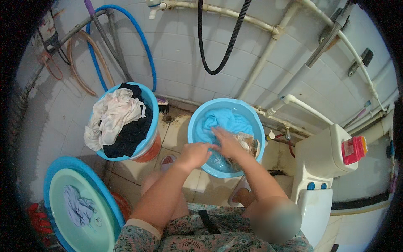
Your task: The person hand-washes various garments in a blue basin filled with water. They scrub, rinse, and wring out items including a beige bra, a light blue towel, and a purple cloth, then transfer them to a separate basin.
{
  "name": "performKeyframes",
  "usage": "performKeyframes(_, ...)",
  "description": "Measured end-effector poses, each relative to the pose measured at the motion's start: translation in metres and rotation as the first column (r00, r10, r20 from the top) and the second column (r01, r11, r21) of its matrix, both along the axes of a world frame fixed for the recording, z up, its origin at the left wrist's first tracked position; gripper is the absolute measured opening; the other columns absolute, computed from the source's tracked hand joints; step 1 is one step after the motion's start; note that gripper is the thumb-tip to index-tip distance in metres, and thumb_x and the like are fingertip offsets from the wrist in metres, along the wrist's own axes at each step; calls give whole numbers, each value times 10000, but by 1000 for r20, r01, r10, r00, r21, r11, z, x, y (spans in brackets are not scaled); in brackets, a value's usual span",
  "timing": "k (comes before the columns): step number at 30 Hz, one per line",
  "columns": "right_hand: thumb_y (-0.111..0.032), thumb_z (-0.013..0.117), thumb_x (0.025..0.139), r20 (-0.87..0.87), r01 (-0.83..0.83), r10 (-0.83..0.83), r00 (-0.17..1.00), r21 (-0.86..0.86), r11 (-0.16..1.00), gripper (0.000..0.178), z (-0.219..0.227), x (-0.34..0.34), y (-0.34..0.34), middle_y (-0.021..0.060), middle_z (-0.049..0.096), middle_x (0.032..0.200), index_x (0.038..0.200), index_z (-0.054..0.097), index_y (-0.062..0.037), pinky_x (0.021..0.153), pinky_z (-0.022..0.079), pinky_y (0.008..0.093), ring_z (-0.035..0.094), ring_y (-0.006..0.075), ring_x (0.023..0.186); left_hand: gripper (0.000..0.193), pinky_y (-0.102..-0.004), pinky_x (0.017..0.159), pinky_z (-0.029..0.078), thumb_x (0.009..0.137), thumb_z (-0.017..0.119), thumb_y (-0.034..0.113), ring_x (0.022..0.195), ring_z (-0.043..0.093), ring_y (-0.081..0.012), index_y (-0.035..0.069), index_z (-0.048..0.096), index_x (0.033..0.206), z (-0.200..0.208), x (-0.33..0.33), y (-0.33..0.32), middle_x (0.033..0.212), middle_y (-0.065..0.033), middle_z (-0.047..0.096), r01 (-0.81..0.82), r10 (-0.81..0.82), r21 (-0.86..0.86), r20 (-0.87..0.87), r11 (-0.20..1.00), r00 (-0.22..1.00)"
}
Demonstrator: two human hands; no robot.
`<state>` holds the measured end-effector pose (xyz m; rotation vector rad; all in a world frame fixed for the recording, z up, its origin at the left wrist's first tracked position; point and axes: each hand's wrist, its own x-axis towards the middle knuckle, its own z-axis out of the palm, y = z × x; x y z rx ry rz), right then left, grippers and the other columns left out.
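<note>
Your floral-patterned lap sits nearest, and both forearms reach far from it into the blue basin [197, 138] on the tiled floor [180, 126], where a light blue cloth [226, 122] lies wet. Your left hand [194, 153] has its grip closed on a fold of that cloth at the basin's near rim, while your right hand [228, 144] presses on it with fingers spread. Far left stands a blue bucket [151, 122] heaped with clothes [115, 119]; near left, a green tub [58, 185] holds a small garment [78, 208].
</note>
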<state>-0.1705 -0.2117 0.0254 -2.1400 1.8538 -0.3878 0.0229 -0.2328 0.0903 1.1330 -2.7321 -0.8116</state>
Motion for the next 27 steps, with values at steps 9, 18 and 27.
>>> performKeyframes(9,-234,531,807,-342,106,21,939,348,932,385,-101,23,-6,175,467,1234,1163,518,-89,953,345,444,450,301,1146,299,-455,738,465,835,509,285,856,597,-326,82,568,1047,4,-11,2,925,-133,625,-11,12,-4,70,1000,997)
performKeyframes(18,-211,428,882,688,277,-427,586,325,904,257,22,-14,6,115,613,734,801,575,-17,616,461,342,574,218,628,321,-433,760,470,825,519,302,880,601,-304,109,579,1075,-10,-9,-5,981,-113,627,-101,100,3,119,995,988)
performKeyframes(27,-176,404,920,971,443,-207,122,134,887,191,177,-30,40,46,586,723,874,527,-37,606,448,255,527,121,609,333,-395,795,460,825,524,286,916,591,-290,103,572,1099,-11,-4,3,983,-113,627,-163,162,99,17,982,987)
